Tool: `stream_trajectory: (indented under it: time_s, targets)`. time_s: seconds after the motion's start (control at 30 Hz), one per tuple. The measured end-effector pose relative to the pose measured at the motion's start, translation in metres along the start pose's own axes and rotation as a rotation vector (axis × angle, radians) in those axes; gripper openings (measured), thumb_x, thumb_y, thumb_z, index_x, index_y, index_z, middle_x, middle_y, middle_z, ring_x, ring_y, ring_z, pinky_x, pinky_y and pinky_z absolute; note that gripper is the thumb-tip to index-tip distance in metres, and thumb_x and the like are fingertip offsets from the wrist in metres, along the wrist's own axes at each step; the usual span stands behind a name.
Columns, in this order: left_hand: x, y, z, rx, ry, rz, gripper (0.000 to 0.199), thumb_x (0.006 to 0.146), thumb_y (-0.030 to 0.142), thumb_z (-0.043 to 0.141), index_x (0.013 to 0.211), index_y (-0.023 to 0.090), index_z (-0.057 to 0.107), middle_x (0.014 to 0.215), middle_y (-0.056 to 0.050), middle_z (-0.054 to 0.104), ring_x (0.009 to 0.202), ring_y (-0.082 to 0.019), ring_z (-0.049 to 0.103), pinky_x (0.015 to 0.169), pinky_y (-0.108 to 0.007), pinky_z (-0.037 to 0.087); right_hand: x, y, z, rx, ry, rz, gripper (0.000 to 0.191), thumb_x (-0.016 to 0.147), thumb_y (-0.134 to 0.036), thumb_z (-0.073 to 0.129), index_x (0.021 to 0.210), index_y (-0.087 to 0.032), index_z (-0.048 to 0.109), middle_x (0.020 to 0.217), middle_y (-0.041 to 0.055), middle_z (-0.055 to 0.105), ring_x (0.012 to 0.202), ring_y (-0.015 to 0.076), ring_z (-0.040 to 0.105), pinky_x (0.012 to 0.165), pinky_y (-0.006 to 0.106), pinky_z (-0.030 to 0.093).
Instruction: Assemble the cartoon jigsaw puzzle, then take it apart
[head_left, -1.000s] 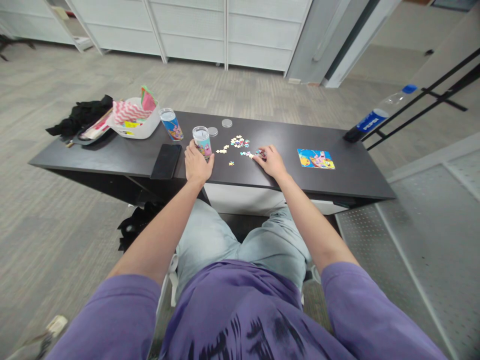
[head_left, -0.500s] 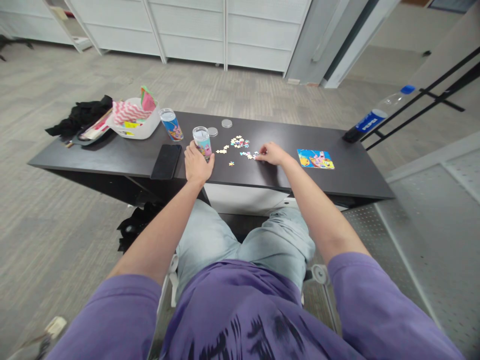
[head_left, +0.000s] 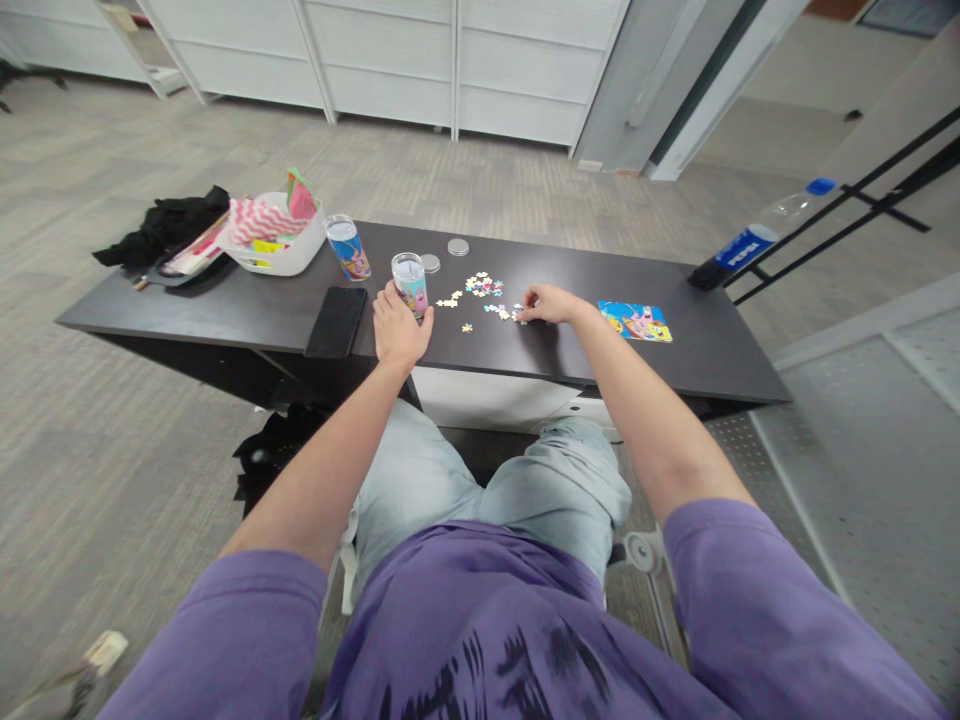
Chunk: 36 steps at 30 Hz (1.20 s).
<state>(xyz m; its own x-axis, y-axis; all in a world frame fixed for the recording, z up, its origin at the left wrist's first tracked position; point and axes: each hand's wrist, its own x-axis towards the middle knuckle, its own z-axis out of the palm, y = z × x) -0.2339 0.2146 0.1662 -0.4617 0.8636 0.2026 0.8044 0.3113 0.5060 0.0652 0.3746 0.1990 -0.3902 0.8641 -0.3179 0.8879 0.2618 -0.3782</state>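
My left hand point(head_left: 400, 328) is wrapped round the side of a clear cylindrical canister point(head_left: 409, 282) with a cartoon print, standing on the dark table. My right hand point(head_left: 549, 303) pinches a small jigsaw puzzle piece point(head_left: 519, 316) at the right end of a short row of pieces point(head_left: 498, 311). Behind that row lies a loose pile of puzzle pieces point(head_left: 484, 285). A few joined-looking pieces point(head_left: 450, 301) sit between the canister and the pile, and one single piece point(head_left: 467, 328) lies nearer to me. A colourful cartoon picture card point(head_left: 637, 321) rests to the right, partly behind my forearm.
A second printed canister point(head_left: 349, 248) stands to the left, near two round lids point(head_left: 458, 247). A black phone point(head_left: 336, 322) lies by the front edge. Further left are a white basket point(head_left: 289, 262) and black cloth point(head_left: 169, 225). A Pepsi bottle point(head_left: 739, 250) is at the right end.
The whole view has shifted slightly. My left hand stays on the canister, and my right hand stays pinched at the row of pieces with hardly any movement.
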Motion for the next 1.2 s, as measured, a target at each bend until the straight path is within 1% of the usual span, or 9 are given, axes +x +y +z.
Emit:
stream_trajectory:
  time_s: [0.47,0.57,0.67,0.77,0.9,1.0,1.07,1.13,1.2]
  targets:
    - [0.001,-0.002,0.004,0.014,0.013,0.013,0.087,0.112,0.04,0.069,0.182,-0.005,0.044,0.178,-0.041,0.063,0.166,-0.052,0.065,0.148,-0.064,0.052,-0.003,-0.003,0.006,0.26,0.005,0.007,0.033,0.125,-0.044,0.093,0.147,-0.02,0.085,0.14,0.01,0.088,0.112,0.0255,0.089,0.097,0.044,0.08]
    - [0.001,-0.002,0.005,0.011,0.017,0.016,0.086,0.113,0.04,0.069,0.182,-0.005,0.045,0.177,-0.041,0.063,0.166,-0.052,0.066,0.147,-0.063,0.053,-0.002,-0.002,0.006,0.298,0.043,-0.031,0.032,0.125,-0.044,0.093,0.146,-0.02,0.085,0.14,0.0099,0.088,0.112,0.0253,0.088,0.097,0.044,0.08]
    - [0.0,-0.002,0.006,0.004,0.02,0.021,0.084,0.115,0.04,0.067,0.182,-0.005,0.045,0.177,-0.041,0.063,0.164,-0.053,0.067,0.146,-0.064,0.054,0.004,-0.01,0.0,0.34,0.132,-0.11,0.029,0.125,-0.044,0.093,0.138,-0.019,0.085,0.131,0.0075,0.087,0.106,0.0234,0.086,0.093,0.041,0.078]
    - [0.0,-0.003,0.006,-0.003,0.02,0.025,0.082,0.116,0.04,0.065,0.182,-0.004,0.046,0.176,-0.04,0.065,0.164,-0.052,0.067,0.147,-0.066,0.054,0.016,-0.039,-0.009,0.402,0.224,-0.249,0.025,0.119,-0.038,0.097,0.121,-0.02,0.081,0.115,0.0024,0.082,0.095,0.0205,0.079,0.088,0.037,0.072]
    - [0.0,-0.003,0.007,-0.008,0.015,0.024,0.08,0.117,0.04,0.066,0.182,-0.003,0.047,0.177,-0.039,0.065,0.165,-0.052,0.067,0.147,-0.064,0.054,0.037,-0.103,-0.018,0.49,0.261,-0.466,0.029,0.102,-0.027,0.103,0.109,-0.024,0.076,0.097,-0.0032,0.073,0.086,0.0177,0.066,0.089,0.033,0.06]
    - [0.0,-0.004,0.008,-0.014,0.014,0.024,0.08,0.117,0.039,0.066,0.182,-0.002,0.047,0.178,-0.039,0.065,0.167,-0.052,0.066,0.147,-0.064,0.054,0.05,-0.15,-0.018,0.503,0.239,-0.573,0.027,0.097,-0.026,0.101,0.108,-0.024,0.077,0.098,-0.0023,0.075,0.089,0.0195,0.065,0.093,0.035,0.06]
    - [0.0,-0.004,0.008,-0.018,0.014,0.023,0.079,0.116,0.038,0.066,0.182,-0.002,0.047,0.178,-0.039,0.065,0.168,-0.052,0.066,0.148,-0.065,0.054,0.056,-0.173,-0.015,0.491,0.217,-0.604,0.025,0.094,-0.024,0.101,0.106,-0.024,0.078,0.099,-0.001,0.077,0.092,0.0215,0.068,0.095,0.036,0.061]
    - [0.0,-0.004,0.008,-0.024,0.015,0.023,0.079,0.116,0.038,0.066,0.182,0.0,0.047,0.179,-0.039,0.065,0.168,-0.052,0.066,0.148,-0.067,0.054,0.06,-0.187,-0.011,0.473,0.201,-0.615,0.025,0.093,-0.023,0.102,0.105,-0.024,0.08,0.103,0.0009,0.081,0.098,0.0236,0.073,0.098,0.038,0.063]
    - [0.0,-0.004,0.008,-0.031,0.014,0.023,0.079,0.116,0.039,0.065,0.182,0.001,0.047,0.179,-0.039,0.065,0.168,-0.052,0.067,0.147,-0.067,0.054,0.061,-0.191,-0.008,0.456,0.194,-0.613,0.025,0.094,-0.024,0.104,0.108,-0.024,0.084,0.111,0.0029,0.085,0.104,0.0254,0.077,0.103,0.039,0.066]
